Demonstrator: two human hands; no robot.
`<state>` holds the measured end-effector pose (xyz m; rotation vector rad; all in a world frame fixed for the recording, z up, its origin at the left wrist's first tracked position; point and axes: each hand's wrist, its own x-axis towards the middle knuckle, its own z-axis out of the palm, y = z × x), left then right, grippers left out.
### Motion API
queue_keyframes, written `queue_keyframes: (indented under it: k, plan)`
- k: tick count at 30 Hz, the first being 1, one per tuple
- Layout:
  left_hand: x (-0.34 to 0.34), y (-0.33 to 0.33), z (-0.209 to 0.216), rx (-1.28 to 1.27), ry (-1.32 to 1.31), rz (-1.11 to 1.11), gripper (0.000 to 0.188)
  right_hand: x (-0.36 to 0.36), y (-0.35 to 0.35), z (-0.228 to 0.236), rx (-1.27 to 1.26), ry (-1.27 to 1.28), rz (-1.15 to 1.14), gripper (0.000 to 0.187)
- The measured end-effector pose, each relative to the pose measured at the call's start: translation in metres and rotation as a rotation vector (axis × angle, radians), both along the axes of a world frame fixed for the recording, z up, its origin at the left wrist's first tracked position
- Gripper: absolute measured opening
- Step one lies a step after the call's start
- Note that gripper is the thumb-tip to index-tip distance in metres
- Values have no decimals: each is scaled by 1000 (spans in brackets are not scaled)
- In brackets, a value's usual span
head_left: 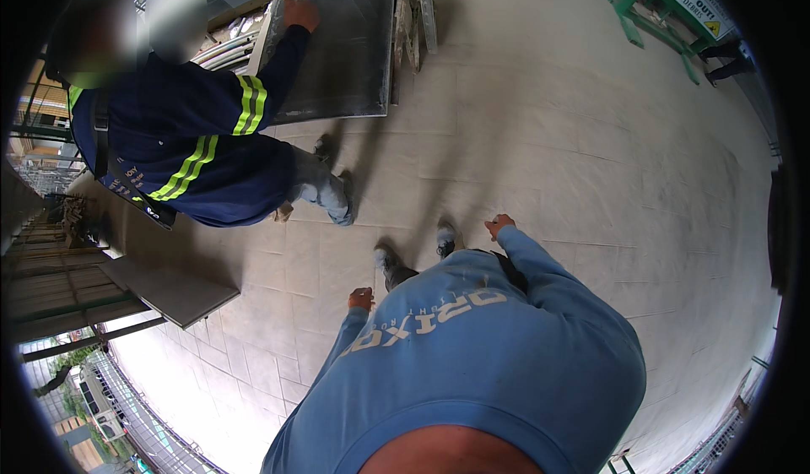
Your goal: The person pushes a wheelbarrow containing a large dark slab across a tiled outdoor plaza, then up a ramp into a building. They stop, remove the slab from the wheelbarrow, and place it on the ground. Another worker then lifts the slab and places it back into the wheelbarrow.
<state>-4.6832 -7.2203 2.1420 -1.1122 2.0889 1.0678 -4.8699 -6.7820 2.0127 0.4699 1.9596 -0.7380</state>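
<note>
My left hand (361, 298) hangs beside my hip at the end of a blue sleeve, its fingers loosely bent and a little apart. Out to the right, my right hand (500, 226) is held away from my body with its fingers part curled. Neither hand shows anything in it or touches anything. Both hands are small in the head view, so their undersides are hidden. Below them is the pale tiled floor (540, 178), where my shoes (445, 236) show between the two hands.
A co-worker in a navy jacket with reflective bands (186, 166) stands at the left, a hand (300, 10) on a dark flat-topped table (342, 60). A dark panel (173, 292) lies further left. A green-framed sign (675, 5) stands far right, near another person's legs (727, 60).
</note>
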Motion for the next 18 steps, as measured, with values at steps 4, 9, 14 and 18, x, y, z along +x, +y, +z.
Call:
queue_keyframes:
  k: [4, 9, 14, 18]
  plan:
    - [-7, 6, 11, -37, 3, -36, 31, -1, 7, 1, -1, 76, -98, 41]
    - [3, 24, 41, -108, -102, -59, 32, 41, 16, -26, -83, 57, -215, 41]
    - [-74, 3, 8, -18, -90, 95, 34, -47, -10, -93, -80, 277, -307, 46]
    - [-98, 21, -30, -47, 133, 87, 31, -125, -38, -64, -242, 176, -530, 48]
